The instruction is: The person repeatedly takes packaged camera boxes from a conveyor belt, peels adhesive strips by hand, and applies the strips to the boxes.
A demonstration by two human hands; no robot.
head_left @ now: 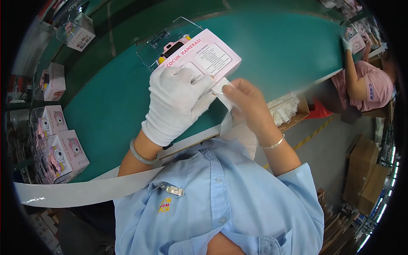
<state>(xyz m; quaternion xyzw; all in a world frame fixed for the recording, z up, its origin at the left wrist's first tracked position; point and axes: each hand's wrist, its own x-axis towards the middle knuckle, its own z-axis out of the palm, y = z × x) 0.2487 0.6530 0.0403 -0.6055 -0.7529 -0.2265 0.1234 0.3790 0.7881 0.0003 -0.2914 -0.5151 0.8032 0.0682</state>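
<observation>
A pink and white camera box [219, 53] with printed panels and a clear plastic cover [146, 51] lies tilted over the green table. My left hand [176, 100], in a white glove, is closed on the box's near edge. Bare, my right hand [246, 100] pinches a white piece [221, 87] between thumb and fingers at the box's lower corner. A pale translucent strip [226, 123] hangs below that hand. Whether the piece and the strip are joined, I cannot tell.
Several similar boxes [70, 153] line the table's left side. A long pale strip [85, 193] crosses at the lower left. An open carton [299, 108] of white material stands right of my right hand. A co-worker in pink [372, 85] sits at the far right, holding a box.
</observation>
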